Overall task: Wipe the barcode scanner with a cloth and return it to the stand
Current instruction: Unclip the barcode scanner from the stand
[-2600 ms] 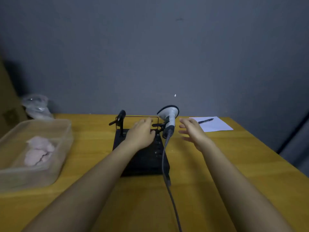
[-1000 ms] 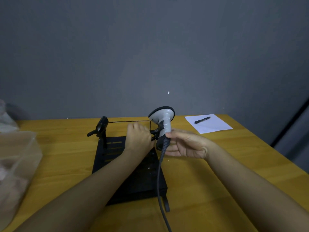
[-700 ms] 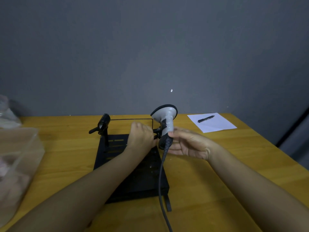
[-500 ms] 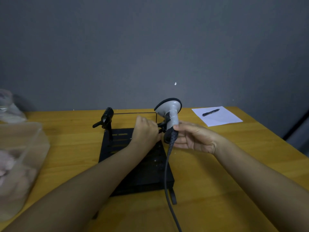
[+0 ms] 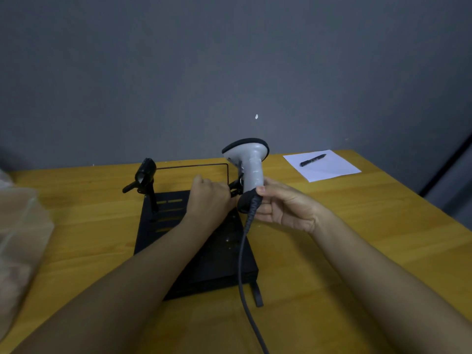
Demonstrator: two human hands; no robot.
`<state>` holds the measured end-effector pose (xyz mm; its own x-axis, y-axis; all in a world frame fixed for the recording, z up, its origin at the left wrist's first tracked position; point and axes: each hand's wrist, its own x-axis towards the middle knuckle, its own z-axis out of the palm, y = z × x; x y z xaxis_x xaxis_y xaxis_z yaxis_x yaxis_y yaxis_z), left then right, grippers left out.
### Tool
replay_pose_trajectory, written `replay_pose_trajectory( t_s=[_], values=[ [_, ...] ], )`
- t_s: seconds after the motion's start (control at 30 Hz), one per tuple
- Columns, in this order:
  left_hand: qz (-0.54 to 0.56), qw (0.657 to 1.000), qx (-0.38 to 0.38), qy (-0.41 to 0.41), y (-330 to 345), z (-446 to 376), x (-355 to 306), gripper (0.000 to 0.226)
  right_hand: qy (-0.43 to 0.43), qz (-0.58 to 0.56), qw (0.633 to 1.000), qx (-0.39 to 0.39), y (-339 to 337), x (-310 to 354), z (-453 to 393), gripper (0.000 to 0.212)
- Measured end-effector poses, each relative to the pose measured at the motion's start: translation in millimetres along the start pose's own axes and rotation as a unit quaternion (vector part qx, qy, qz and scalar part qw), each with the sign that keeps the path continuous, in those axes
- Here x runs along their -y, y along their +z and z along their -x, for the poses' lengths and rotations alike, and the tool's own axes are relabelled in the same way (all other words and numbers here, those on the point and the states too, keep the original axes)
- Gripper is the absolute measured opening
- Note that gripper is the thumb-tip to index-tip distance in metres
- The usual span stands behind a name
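A grey barcode scanner [image 5: 251, 164] with a black-rimmed head stands upright at the right clip of a black stand [image 5: 204, 251]. My right hand [image 5: 283, 204] is closed around the lower end of the scanner's handle, where its dark cable [image 5: 242, 264] runs down toward me. My left hand [image 5: 208, 196] is closed on the stand's right clip, just left of the handle. The clip itself is mostly hidden by my fingers. A clear tub [image 5: 18, 226] at the left edge holds something pale, blurred.
The stand's left clip [image 5: 144, 176] sticks up at the back left, joined to the right one by a thin wire bar. A white sheet [image 5: 323, 166] with a black pen [image 5: 313, 160] lies at the back right. A grey wall is behind the wooden table [image 5: 357, 238].
My right hand went from open beside the scanner to closed on its handle. My left hand shifted from the stand's base to the right clip. The camera view drifted.
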<state>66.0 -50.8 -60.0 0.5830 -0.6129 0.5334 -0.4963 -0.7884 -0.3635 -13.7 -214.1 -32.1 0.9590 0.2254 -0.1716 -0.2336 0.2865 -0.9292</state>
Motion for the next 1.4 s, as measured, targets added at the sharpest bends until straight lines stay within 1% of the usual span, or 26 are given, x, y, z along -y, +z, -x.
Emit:
replay_pose_trajectory(
  t_s=[0.03,0.07,0.13,0.2,0.27,0.3,0.47,0.6,0.67,0.73,0.8,0.83,0.9,0.93,0.97,1.0,1.07,1.1,1.13,1.17,1.2,1.27,1.4],
  values=[
    [-0.002,1.000,0.015,0.006,-3,2,0,0.055,-0.007,-0.005,1.000,0.001,0,-1,0,0.039],
    [-0.006,1.000,0.026,0.016,-1,2,-2,0.052,-0.015,-0.009,1.000,0.004,-1,-1,0,0.051],
    [-0.014,0.999,0.036,0.002,-7,1,-2,0.047,-0.028,-0.010,1.000,0.003,-1,0,1,0.069],
    [-0.013,0.999,0.037,0.000,-14,0,-1,0.045,-0.041,-0.012,0.999,-0.006,-2,2,4,0.075],
    [0.040,0.997,0.072,-0.006,-3,0,-4,0.041,-0.053,-0.022,0.998,-0.020,-2,3,10,0.078],
    [0.060,0.995,0.083,-0.016,-4,-1,-5,0.039,-0.059,-0.024,0.998,-0.025,-3,4,13,0.080],
    [0.029,0.993,0.111,-0.022,-13,-2,-1,0.043,-0.082,-0.016,0.996,-0.042,0,9,36,0.076],
    [0.013,0.991,0.124,-0.037,-36,-8,3,0.047,-0.096,-0.012,0.994,-0.049,7,18,57,0.082],
    [-0.006,0.991,0.129,-0.034,-45,-8,7,0.055,-0.103,-0.005,0.994,-0.046,15,22,68,0.082],
    [-0.016,0.990,0.133,-0.034,-54,-4,13,0.069,-0.110,-0.003,0.993,-0.040,22,25,79,0.081],
    [0.009,0.991,0.124,-0.055,-68,4,18,0.077,-0.117,-0.001,0.993,-0.032,30,25,90,0.079],
    [0.040,0.991,0.112,-0.068,-77,9,21,0.076,-0.120,0.000,0.992,-0.026,34,25,95,0.079],
    [0.152,0.982,0.075,-0.081,-96,22,27,0.063,-0.122,0.002,0.993,-0.012,43,22,105,0.081],
    [0.236,0.967,0.057,-0.084,-106,29,29,0.055,-0.122,0.004,0.993,-0.003,49,20,108,0.082],
    [0.328,0.939,0.045,-0.090,-118,37,31,0.047,-0.122,0.006,0.992,0.006,56,18,112,0.082],
    [0.419,0.901,0.045,-0.102,-129,46,32,0.042,-0.123,0.009,0.992,0.017,64,15,115,0.080],
    [0.574,0.804,0.071,-0.141,-150,65,32,0.039,-0.124,0.020,0.991,0.036,81,7,119,0.075],
    [0.631,0.754,0.083,-0.165,-159,75,33,0.039,-0.122,0.023,0.991,0.044,90,2,120,0.074],
    [0.668,0.715,0.088,-0.184,-166,85,35,0.039,-0.119,0.027,0.991,0.051,99,-2,121,0.076],
    [0.690,0.691,0.087,-0.198,-172,94,38,0.039,-0.114,0.030,0.991,0.058,107,-7,122,0.077],
    [0.704,0.674,0.084,-0.209,-178,104,41,0.038,-0.109,0.034,0.991,0.064,115,-12,123,0.079],
    [0.720,0.651,0.077,-0.227,-189,123,47,0.037,-0.097,0.037,0.991,0.079,130,-22,124,0.081],
    [0.738,0.624,0.079,-0.244,-206,157,53,0.037,-0.084,0.040,0.991,0.095,155,-44,126,0.085]
  ],
)
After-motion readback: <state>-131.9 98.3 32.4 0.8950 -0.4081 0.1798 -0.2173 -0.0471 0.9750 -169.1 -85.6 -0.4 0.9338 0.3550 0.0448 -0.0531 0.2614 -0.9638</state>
